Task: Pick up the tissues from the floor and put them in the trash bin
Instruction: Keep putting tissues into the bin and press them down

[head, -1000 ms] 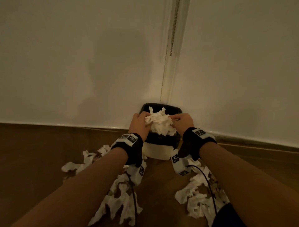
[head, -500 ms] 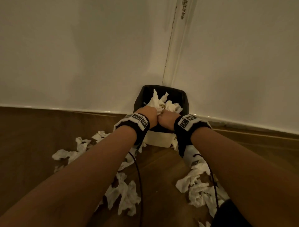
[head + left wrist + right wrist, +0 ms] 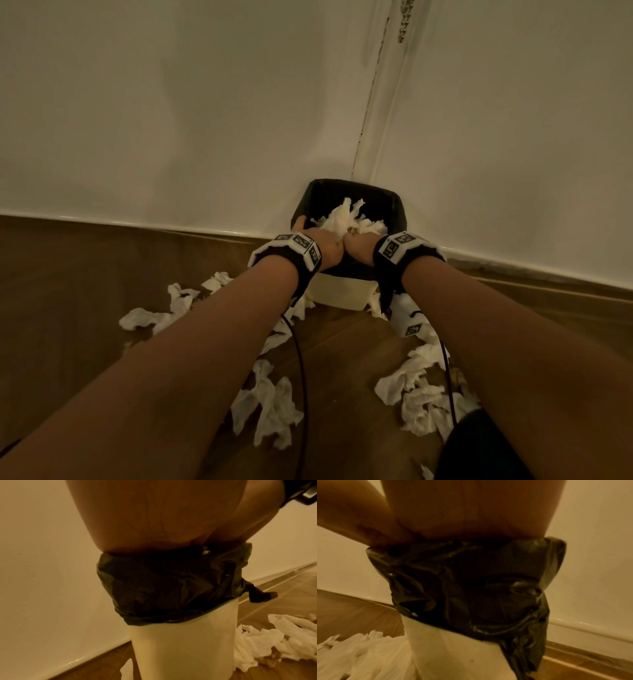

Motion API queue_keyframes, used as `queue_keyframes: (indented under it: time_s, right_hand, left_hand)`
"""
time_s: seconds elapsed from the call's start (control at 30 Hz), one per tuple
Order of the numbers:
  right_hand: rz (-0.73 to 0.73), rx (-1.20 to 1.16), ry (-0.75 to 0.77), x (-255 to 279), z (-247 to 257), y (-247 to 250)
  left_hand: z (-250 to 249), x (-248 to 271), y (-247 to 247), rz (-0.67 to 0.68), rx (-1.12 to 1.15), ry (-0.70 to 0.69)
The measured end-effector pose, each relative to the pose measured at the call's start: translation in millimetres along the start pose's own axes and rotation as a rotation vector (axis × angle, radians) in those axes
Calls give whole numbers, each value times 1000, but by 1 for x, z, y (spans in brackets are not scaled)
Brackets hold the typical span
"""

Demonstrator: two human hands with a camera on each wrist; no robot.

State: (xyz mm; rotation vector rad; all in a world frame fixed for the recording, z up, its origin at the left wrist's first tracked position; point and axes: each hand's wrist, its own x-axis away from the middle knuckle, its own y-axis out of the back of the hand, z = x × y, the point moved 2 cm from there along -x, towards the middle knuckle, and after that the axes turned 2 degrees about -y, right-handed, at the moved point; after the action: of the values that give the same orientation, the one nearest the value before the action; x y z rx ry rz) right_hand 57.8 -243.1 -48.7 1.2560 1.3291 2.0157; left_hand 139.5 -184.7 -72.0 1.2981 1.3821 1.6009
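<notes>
A white trash bin (image 3: 337, 294) with a black liner (image 3: 394, 205) stands in the corner of the room. A wad of white tissues (image 3: 346, 217) sits in its mouth. My left hand (image 3: 325, 248) and right hand (image 3: 359, 246) are side by side on the near part of the wad, fingers curled down into it, fingertips hidden. Both wrist views show only the heels of the hands above the liner (image 3: 171, 588) (image 3: 471, 588). Crumpled tissues lie on the wooden floor at left (image 3: 161, 313), centre (image 3: 270, 407) and right (image 3: 421, 394).
White walls meet right behind the bin, with a skirting board (image 3: 137, 226) along the floor. A black cable (image 3: 301, 370) hangs from each wrist over the floor tissues. A dark shape (image 3: 479, 452) fills the lower right corner.
Both hands have carried the wad from above the bin's rim down into its mouth. My head has come closer, so the bin's inside shows.
</notes>
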Motion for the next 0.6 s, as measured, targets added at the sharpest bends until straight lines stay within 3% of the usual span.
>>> queue_keyframes:
  time_s: [0.03,0.1,0.2,0.3,0.37,0.5,0.6]
  right_hand:
    - [-32,-45,-20,-1,-1,1]
    - [-92,-40,76,9,0,9]
    - [-136,1,180,25,-7,25]
    - [-273,-59,195,35,-10,32]
    - [-357,-18,232,45,-3,33]
    - [-413,-11,330,68,17,20]
    - [-393,0,394,79,32,-1]
  left_hand:
    - [1,7,1,-38,19,-7]
    - [4,22,3,-130,63,-10]
    - [15,44,2,-359,237,33]
    - [26,74,-3,-625,349,98]
    - [31,92,-12,-702,405,156]
    - [37,122,-36,-681,458,306]
    - [38,142,-61,-498,470,395]
